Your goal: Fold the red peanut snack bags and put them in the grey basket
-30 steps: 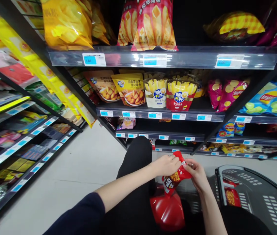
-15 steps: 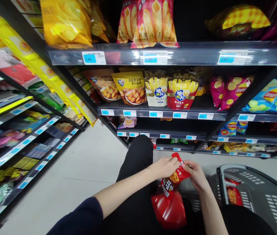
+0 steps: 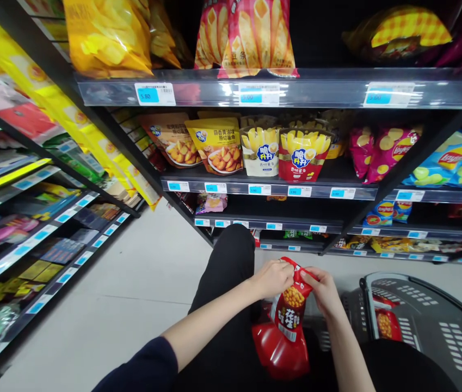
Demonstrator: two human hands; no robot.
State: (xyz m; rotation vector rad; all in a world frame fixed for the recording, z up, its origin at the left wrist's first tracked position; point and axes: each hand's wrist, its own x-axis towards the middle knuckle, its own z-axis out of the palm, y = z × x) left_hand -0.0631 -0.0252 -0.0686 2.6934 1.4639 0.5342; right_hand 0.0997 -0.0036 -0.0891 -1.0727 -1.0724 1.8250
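along the red packet's (image 3: 293,316) top: left hand (image 3: 276,279) and right hand (image 3: 319,284) pinching, fingers closed
packet print: 花生
pink shelf bag (image 3: 389,155): lay's

A: Quick, what's on the L arm?
B: Dk navy sleeve (image 3: 145,359), plain, ends approx. at the elbow; L forearm (image 3: 210,316) bare.
A: R side?
B: R forearm (image 3: 343,337) bare too, incl. wrist.
A: Hands?
B: L hand (image 3: 275,279) & R hand (image 3: 321,287), both ungloved.
A: Legs?
B: Blk trousers (image 3: 222,288), plain, matte, rounded over the L knee (image 3: 236,242).
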